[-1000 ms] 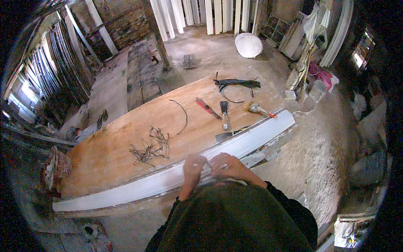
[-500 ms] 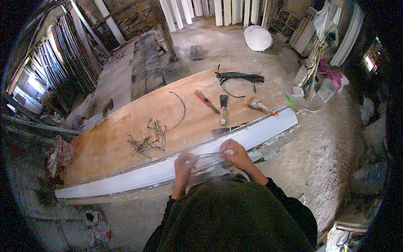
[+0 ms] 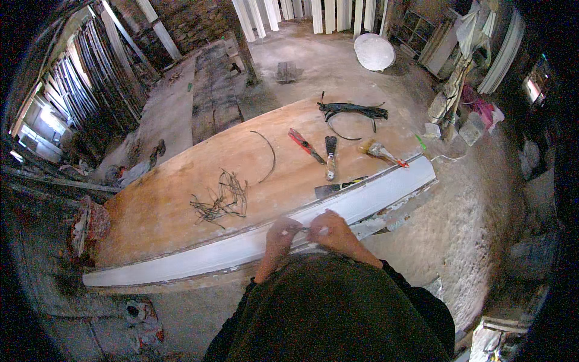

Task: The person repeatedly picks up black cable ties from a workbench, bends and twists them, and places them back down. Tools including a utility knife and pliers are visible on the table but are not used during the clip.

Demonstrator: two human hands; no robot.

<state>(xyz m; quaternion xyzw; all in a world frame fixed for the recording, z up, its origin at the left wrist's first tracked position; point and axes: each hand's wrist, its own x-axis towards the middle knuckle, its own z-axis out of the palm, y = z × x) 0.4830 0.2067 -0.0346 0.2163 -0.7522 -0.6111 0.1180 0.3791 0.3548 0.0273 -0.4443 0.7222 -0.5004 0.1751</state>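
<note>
In front of my body, both hands are close together over the long white-painted edge strip (image 3: 181, 264) of a wooden board. My left hand (image 3: 280, 238) is closed in a pinch on a thin dark strand (image 3: 304, 229). The fingers of my right hand (image 3: 332, 233) are also pinched on this strand, close to the left ones; its ends are hidden. On the board beyond lie a tangle of thin black strands (image 3: 221, 202), one curved strand (image 3: 274, 158) and a bundle of black strips (image 3: 356, 111).
The wooden board (image 3: 151, 208) also carries a red-handled tool (image 3: 306, 145), a putty knife (image 3: 330, 160), a second dark blade (image 3: 327, 189) and a paintbrush (image 3: 381, 152). A white round disc (image 3: 374, 52) and upright white boards stand farther back. A wooden post (image 3: 242, 45) rises beyond.
My hands have come closer together, so the strand stretched between them shows shorter. The whole view has shifted slightly, with the board and tools a little lower and to the right.
</note>
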